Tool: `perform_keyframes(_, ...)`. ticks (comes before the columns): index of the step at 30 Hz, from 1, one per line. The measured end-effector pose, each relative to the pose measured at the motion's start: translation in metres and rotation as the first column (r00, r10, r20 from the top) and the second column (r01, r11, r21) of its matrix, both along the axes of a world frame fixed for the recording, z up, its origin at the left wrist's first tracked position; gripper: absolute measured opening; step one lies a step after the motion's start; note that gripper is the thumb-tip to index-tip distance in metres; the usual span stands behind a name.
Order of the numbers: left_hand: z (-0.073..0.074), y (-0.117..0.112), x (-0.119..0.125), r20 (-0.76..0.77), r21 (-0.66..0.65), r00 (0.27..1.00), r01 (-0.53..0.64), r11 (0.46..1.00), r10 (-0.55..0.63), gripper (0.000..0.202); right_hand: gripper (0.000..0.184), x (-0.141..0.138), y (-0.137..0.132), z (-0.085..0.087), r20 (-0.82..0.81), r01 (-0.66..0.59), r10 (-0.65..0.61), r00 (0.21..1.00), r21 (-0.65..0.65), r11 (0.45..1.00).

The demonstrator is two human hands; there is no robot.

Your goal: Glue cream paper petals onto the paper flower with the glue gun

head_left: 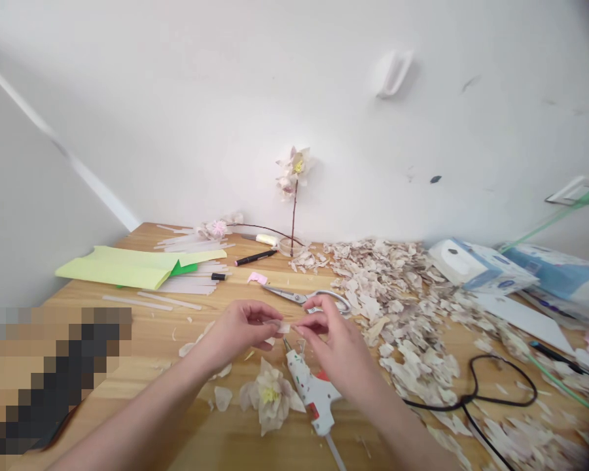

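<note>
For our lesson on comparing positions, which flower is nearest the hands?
The cream flower lying beside the glue gun; the other flowers, on brown stems, are farther back, near the wall.

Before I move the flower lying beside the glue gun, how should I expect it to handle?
The flower will probably feel light for its size, since its petals look thin. Their splayed, pointed tips could crease or tear if squeezed. Pushed right, it might catch on the glue gun, which lies close by.
</note>
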State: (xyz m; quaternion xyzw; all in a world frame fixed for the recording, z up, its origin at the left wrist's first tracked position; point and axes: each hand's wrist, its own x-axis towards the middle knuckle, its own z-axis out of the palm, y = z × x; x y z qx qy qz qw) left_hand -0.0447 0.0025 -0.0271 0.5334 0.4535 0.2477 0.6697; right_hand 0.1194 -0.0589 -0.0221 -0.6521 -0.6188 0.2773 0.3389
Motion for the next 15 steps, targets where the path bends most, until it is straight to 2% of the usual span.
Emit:
perform_keyframes(3, -0.001, 0.004, -0.002, 0.032, -0.032, 0.999, -0.007, 0.999, 0.009, 0.018, 0.016, 0.017, -0.005, -0.005, 0.046, -0.048, 0.049, 0.998, -0.029, 0.998)
perform_keyframes(6, -0.001, 0.005, -0.004, 0.059, -0.053, 0.998, -0.026, 0.998, 0.029, 0.02, 0.018, 0.041, -0.018, -0.013, 0.139, -0.216, 0.234, 0.962, -0.131, 0.968)
perform_keyframes(8, 0.0, 0.006, -0.004, 0.079, -0.06, 0.996, -0.038, 0.997, 0.043, 0.022, 0.032, 0.055, -0.03, -0.018, 0.232, -0.297, 0.342, 0.911, -0.208, 0.932)
perform_keyframes(11, 0.0, 0.006, -0.005, 0.106, -0.068, 0.993, -0.048, 0.997, 0.055, 0.023, 0.056, 0.062, -0.044, -0.026, 0.269, -0.326, 0.402, 0.875, -0.285, 0.901)
perform_keyframes(15, -0.003, 0.006, -0.004, 0.123, -0.057, 0.991, -0.053, 0.997, 0.06, 0.023, 0.064, 0.053, -0.049, -0.038, 0.28, -0.318, 0.394, 0.875, -0.281, 0.905)
